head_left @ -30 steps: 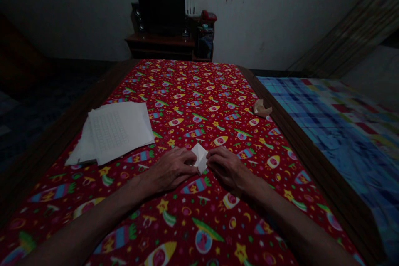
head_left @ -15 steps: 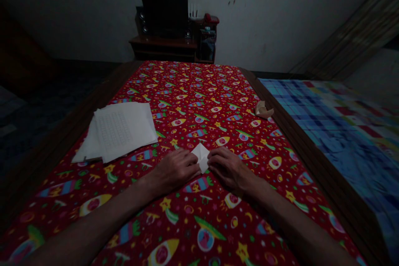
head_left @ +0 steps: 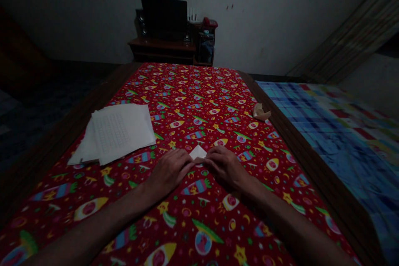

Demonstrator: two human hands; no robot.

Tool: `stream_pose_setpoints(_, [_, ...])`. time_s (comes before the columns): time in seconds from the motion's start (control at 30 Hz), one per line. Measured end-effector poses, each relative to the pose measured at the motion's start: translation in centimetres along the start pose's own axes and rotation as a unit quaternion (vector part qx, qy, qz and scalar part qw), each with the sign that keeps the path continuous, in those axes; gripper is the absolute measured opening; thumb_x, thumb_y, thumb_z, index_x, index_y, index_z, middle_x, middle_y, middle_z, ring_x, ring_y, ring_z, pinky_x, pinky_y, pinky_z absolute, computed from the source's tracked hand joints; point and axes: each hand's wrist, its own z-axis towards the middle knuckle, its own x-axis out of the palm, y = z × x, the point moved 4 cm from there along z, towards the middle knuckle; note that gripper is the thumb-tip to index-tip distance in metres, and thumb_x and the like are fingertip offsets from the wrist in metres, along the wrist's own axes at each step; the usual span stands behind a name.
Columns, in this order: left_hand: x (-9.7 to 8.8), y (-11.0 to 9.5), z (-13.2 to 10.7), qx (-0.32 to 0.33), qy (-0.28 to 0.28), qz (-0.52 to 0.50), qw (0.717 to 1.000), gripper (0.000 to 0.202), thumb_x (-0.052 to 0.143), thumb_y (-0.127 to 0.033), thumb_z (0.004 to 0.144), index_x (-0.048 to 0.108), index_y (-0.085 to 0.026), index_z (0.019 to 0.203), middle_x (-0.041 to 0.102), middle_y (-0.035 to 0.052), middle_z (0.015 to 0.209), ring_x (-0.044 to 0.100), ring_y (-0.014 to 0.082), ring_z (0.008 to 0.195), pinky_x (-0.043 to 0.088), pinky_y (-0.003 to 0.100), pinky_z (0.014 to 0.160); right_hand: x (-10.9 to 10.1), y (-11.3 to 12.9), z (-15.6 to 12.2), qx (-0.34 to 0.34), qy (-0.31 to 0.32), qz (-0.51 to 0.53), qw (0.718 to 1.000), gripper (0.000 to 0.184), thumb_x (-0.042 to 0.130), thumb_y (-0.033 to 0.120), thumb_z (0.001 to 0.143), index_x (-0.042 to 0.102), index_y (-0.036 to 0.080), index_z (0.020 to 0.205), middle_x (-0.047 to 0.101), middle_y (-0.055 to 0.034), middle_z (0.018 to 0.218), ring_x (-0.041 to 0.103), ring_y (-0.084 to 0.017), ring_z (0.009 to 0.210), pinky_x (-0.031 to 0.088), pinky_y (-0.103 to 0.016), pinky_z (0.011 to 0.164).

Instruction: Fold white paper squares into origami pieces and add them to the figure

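Observation:
A small folded piece of white paper point(head_left: 197, 152) lies on a red cloth with a rocket pattern point(head_left: 199, 108), just in front of me. My left hand point(head_left: 170, 171) and my right hand point(head_left: 225, 167) meet over it, fingertips pressed down on its near part. Only a small white triangle of the paper shows beyond the fingers. Both hands have their fingers curled onto the paper and rest on the cloth.
A loose stack of white sheets point(head_left: 116, 131) lies to the left. A crumpled beige scrap point(head_left: 261, 112) sits near the table's right edge. A blue checked mattress point(head_left: 336, 133) lies to the right. A dark cabinet with a screen point(head_left: 168, 29) stands at the far wall.
The white paper showed as a larger upright diamond between my fingers; now it is pressed flatter and mostly covered. My hands have closed in together over it.

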Motion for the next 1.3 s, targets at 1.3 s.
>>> stream_pose_setpoints(1.3, [-0.4, -0.9, 0.9, 0.013, -0.021, 0.132, 0.991, 0.032, 0.04, -0.012, 0.089, 0.051, -0.016, 0.118, 0.055, 0.0106, 0.125, 0.047, 0.0264, 0.117, 0.035, 0.049, 0.099, 1.0, 0.4, 0.7, 0.09, 0.005, -0.169, 0.981, 0.018, 0.039, 0.024, 0.093, 0.048, 0.02, 0.078, 0.054, -0.0048, 0.075, 0.047, -0.017, 0.069, 0.037, -0.029, 0.064])
